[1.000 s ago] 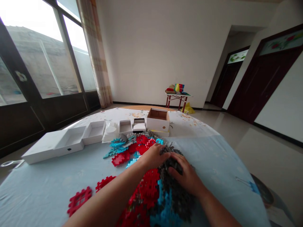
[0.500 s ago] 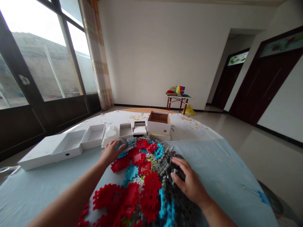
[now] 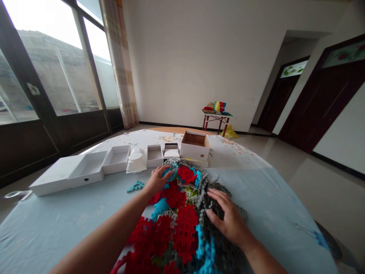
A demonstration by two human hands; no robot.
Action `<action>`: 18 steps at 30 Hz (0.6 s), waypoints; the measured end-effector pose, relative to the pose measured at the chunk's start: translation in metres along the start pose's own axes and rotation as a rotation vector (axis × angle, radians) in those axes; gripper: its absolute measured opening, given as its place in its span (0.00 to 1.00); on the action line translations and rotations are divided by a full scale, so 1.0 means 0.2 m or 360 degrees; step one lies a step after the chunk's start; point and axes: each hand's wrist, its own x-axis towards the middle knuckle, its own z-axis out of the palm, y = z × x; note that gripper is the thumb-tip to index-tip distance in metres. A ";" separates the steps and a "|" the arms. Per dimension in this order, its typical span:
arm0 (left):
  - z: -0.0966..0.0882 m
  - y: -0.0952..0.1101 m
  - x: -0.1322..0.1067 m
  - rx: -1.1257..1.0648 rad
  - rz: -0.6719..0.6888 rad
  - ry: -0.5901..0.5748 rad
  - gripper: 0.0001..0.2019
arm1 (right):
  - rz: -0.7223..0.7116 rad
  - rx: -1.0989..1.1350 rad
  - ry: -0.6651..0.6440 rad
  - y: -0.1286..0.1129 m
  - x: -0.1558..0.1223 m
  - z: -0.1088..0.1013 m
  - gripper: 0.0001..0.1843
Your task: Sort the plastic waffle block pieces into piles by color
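Note:
A long heap of plastic interlocking building pieces lies on the table in front of me, with red pieces [image 3: 185, 228], blue pieces [image 3: 160, 208] and dark grey pieces [image 3: 216, 236] mixed with white and green ones. At the heap's far left side, my left hand [image 3: 156, 182] rests against the pieces with its fingers stretched out. My right hand [image 3: 229, 219] lies along the right side, thumb apart from the fingers, touching the dark grey pieces. Neither hand visibly grips a piece. Left of my left hand, a single blue piece [image 3: 135, 186] lies apart on the cloth.
Behind the heap runs a row of open white boxes [image 3: 118, 160], with a white plastic item [image 3: 136, 161] among them. A larger white box with a brown inside [image 3: 195, 150] stands at the right end. Blue cloth [image 3: 85, 224] covers the near table.
My left hand has moved right, and the heap's left edge is pushed inward. A blue piece now lies separate on the left. My right hand stays at the grey pieces. The view has shifted slightly.

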 end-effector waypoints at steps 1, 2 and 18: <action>0.02 0.05 0.00 -0.0031 0.0024 -0.0022 0.22 | -0.0002 -0.0003 0.0005 0.00 0.00 0.00 0.23; 0.04 0.10 -0.01 -0.0064 0.0055 -0.0051 0.22 | -0.0005 -0.0008 0.0007 0.00 0.00 0.00 0.23; -0.55 -0.04 -0.78 0.0393 0.0167 -0.0301 0.30 | -0.1417 -0.0093 -0.0234 -0.62 -0.20 0.18 0.12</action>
